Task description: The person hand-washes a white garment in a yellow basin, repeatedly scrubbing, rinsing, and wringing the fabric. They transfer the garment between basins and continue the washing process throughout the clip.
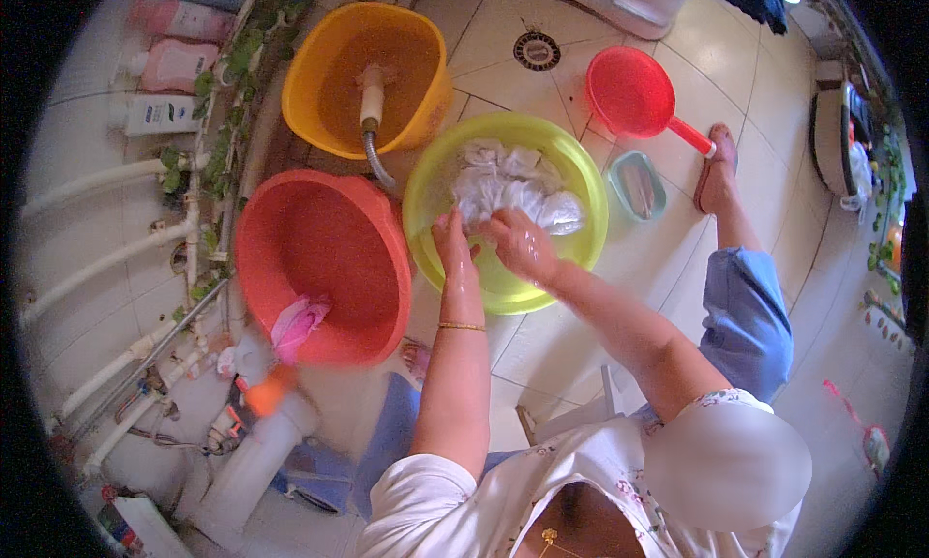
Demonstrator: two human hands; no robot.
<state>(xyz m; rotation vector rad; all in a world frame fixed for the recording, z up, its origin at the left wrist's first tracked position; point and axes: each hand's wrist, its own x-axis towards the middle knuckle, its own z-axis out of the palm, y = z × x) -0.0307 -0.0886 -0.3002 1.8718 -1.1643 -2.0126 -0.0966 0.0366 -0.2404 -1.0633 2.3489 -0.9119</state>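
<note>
A wet white cloth (508,177) lies bunched in a yellow-green plastic basin (591,253) on the tiled floor. At the cloth's near edge, my right hand (524,247) has its fingers curled on the fabric. My left hand (456,247) is beside it over the basin, fingertips against the cloth and thumb apart. Whether those left fingers pinch any fabric is hidden. Both hands look wet, and a thin bracelet circles my left wrist.
Left of the basin stands a red tub (326,253) with a pink cloth (299,326) over its rim. Behind it, a yellow tub (424,57) holds a hose end (371,101). A red dipper (631,93) and a small teal-rimmed container (639,185) lie right, near my foot (718,166).
</note>
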